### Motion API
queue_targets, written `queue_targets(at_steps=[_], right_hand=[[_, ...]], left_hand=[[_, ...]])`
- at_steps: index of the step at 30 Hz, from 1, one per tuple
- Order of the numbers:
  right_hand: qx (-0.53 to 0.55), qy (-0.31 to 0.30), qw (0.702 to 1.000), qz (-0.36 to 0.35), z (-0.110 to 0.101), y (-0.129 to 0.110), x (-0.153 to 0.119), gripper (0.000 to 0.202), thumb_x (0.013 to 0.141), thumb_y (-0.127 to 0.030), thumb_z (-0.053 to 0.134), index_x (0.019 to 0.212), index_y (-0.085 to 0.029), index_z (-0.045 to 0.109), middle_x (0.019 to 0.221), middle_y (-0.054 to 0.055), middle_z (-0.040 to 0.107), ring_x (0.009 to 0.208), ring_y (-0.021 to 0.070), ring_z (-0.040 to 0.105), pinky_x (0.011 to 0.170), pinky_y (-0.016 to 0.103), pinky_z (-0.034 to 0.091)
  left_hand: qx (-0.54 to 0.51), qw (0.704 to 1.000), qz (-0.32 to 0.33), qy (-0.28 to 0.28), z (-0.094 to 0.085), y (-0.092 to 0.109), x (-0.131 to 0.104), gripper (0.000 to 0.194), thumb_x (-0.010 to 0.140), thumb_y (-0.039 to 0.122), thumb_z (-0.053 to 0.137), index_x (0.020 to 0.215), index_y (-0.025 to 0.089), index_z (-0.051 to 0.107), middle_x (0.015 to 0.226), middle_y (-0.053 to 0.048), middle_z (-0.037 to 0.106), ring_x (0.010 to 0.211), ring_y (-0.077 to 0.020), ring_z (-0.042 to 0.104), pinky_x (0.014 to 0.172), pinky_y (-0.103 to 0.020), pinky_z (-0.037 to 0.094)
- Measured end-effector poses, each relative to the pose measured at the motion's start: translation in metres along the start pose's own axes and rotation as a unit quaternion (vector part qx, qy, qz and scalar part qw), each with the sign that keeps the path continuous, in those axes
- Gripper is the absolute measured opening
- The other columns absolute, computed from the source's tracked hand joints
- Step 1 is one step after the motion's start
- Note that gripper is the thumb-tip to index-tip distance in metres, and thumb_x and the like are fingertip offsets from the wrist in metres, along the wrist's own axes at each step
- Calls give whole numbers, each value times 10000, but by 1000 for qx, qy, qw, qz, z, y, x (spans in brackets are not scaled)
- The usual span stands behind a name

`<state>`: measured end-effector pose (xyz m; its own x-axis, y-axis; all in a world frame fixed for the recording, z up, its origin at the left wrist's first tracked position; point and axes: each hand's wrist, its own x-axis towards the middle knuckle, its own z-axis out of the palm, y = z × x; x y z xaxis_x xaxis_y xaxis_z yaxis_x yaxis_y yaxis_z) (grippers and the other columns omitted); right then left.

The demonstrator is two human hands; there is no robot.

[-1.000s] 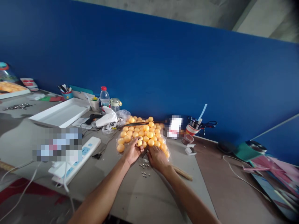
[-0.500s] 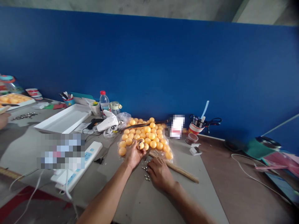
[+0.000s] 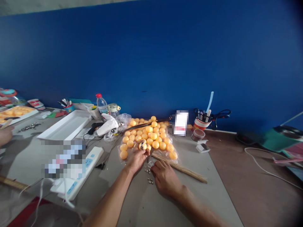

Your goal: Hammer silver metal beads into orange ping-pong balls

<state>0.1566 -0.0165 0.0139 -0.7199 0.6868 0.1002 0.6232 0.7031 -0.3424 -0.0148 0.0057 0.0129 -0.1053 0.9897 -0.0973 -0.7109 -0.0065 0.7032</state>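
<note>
My left hand (image 3: 138, 160) is closed round an orange ball with dark marks (image 3: 142, 146), held up before a clear bag of orange balls (image 3: 155, 145). To its right, my right hand (image 3: 164, 175) rests low on the grey table, fingers bent together beside small shiny metal beads (image 3: 150, 181); whatever its fingertips pinch is too small to make out. A bundle of thin wooden sticks (image 3: 189, 171) lies slanting just behind my right hand. Across the bag runs a dark strap (image 3: 139, 126).
A white power strip (image 3: 85, 170) with cables, an open white tray (image 3: 67, 124), a bottle (image 3: 101, 104) and a glue gun (image 3: 94, 127) stand left. A cup of pens (image 3: 201, 124) is at the back right. Another person's hand (image 3: 6, 135) shows at the far left.
The view has shifted slightly. My left hand has turned the marked ball, so more of its dark marking shows. My right hand stays low near the beads.
</note>
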Motion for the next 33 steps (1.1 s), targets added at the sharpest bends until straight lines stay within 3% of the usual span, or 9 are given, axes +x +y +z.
queue_targets(at_steps=[7,17,26,33], right_hand=[[10,12,1000,-20,5,9,4,160,869,-78,548,826,-164,675,900,76,649,874,209,566,802,320,417],[93,73,992,-42,9,22,10,207,912,-93,500,768,-171,626,808,61,661,757,178,585,722,286,432],[243,122,962,21,3,26,9,173,885,-123,474,860,-192,630,858,55,694,795,179,640,744,281,492],[284,159,943,66,10,29,12,143,845,-157,505,824,-196,642,819,35,697,775,184,643,758,296,493]], left_hand=[[136,991,7,-5,-5,-6,-1,462,727,242,794,1132,233,571,951,-23,655,670,-137,625,636,-280,469],[199,980,12,2,2,-7,-3,431,674,205,808,1055,220,607,835,-2,643,616,-134,588,610,-263,442],[191,981,13,7,4,-7,-5,442,632,125,800,1023,218,617,883,5,635,649,-115,566,643,-243,443],[223,974,39,-7,2,-8,-6,439,640,124,808,1030,221,633,918,-35,675,794,-181,603,713,-263,458]])
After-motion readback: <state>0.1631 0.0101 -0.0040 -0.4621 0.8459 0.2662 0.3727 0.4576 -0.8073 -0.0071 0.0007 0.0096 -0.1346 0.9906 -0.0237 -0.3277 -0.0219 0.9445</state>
